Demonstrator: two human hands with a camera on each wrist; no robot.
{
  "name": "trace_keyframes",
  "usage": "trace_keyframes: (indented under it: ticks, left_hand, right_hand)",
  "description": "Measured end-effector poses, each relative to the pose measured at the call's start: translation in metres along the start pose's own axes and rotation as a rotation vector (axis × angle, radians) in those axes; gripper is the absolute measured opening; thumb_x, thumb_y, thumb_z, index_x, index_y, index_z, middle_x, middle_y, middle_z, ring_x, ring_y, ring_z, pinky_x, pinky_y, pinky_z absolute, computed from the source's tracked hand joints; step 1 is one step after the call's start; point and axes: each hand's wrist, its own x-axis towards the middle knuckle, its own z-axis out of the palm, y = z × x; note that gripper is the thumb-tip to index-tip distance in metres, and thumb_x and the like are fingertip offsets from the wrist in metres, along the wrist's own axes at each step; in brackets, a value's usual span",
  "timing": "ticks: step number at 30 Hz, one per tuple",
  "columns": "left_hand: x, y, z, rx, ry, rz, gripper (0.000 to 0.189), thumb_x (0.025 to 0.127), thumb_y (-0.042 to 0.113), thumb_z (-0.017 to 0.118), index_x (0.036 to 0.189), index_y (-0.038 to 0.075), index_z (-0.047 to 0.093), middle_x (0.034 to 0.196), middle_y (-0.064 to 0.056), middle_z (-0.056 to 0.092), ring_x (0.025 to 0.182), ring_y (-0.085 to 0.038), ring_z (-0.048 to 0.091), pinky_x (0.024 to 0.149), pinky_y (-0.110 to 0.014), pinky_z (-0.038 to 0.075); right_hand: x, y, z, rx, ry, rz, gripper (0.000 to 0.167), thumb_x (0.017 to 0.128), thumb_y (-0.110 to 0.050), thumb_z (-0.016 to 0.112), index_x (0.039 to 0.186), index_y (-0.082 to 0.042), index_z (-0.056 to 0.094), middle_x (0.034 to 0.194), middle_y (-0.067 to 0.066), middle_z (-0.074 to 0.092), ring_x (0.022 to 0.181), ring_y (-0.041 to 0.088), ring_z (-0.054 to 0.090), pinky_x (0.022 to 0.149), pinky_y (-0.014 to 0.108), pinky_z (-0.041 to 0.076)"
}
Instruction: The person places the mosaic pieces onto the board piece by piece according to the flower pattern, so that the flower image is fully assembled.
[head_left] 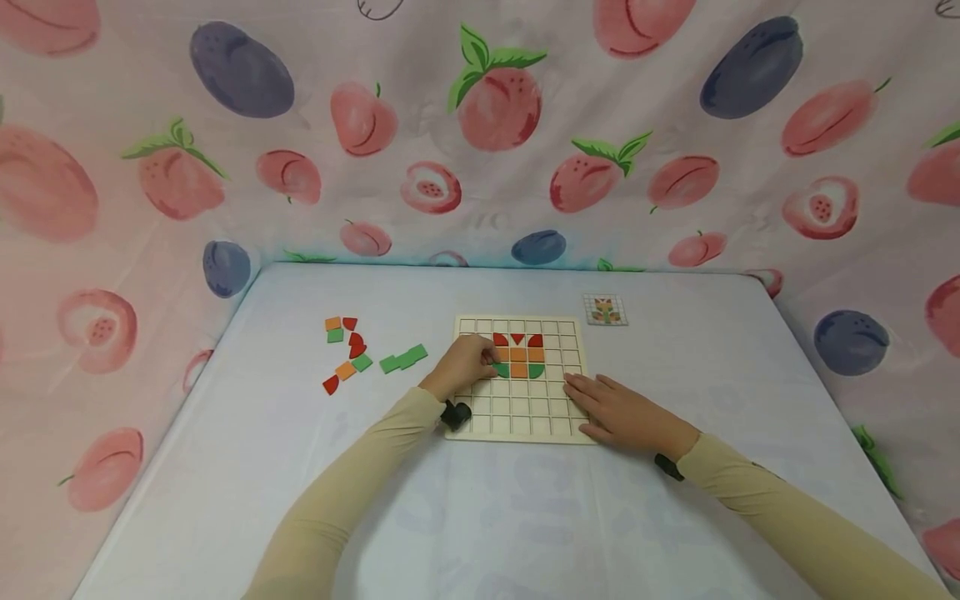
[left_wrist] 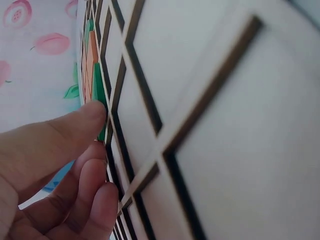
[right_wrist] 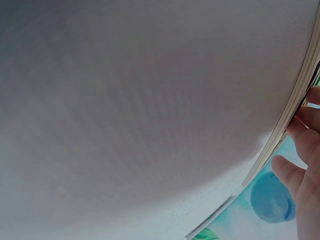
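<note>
A pale square grid board (head_left: 517,408) lies on the table, with red, orange and green tiles in its upper middle cells. My left hand (head_left: 467,364) reaches over the board's left side, its thumb and curled fingers at a green quarter-circle tile (head_left: 502,370). In the left wrist view the thumb lies against the end of that green tile (left_wrist: 98,82); the index fingertip is mostly hidden. Three orange tiles in a row (head_left: 518,355) and a red triangle (head_left: 517,338) sit close by. The fingers of my right hand (head_left: 626,412) rest on the board's right edge, fairly straight.
Loose red, orange and green tiles (head_left: 346,371) are scattered left of the board, with several green squares (head_left: 405,358) nearer to it. A small pattern card (head_left: 604,309) lies beyond the board's upper right corner. Fruit-printed cloth (head_left: 495,208) hangs behind the table.
</note>
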Motion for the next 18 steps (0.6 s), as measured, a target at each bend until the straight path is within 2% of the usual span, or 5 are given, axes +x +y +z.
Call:
trace_keyframes:
  ticks: [10, 18]
  left_hand:
    - [0.0015, 0.0030, 0.0009, 0.016, -0.002, -0.028, 0.006, 0.080, 0.007, 0.073, 0.085, 0.007, 0.070, 0.083, -0.003, 0.065, 0.075, -0.012, 0.056, 0.070, -0.022, 0.048]
    - [0.0014, 0.0033, -0.0002, 0.017, -0.001, -0.015, 0.006, 0.080, 0.005, 0.073, 0.085, 0.006, 0.069, 0.083, -0.004, 0.065, 0.075, -0.013, 0.056, 0.070, -0.023, 0.048]
  right_hand:
    - [-0.0005, 0.0046, 0.0084, -0.037, 0.011, -0.002, 0.063, 0.095, -0.039, 0.050, 0.144, -0.002, 0.035, 0.152, 0.013, 0.032, 0.139, 0.027, 0.033, 0.110, 0.048, 0.033]
    - [-0.0010, 0.0051, 0.0091, -0.026, 0.020, -0.003, 0.063, 0.095, -0.039, 0.050, 0.144, -0.002, 0.034, 0.152, 0.013, 0.032, 0.139, 0.026, 0.033, 0.109, 0.048, 0.033]
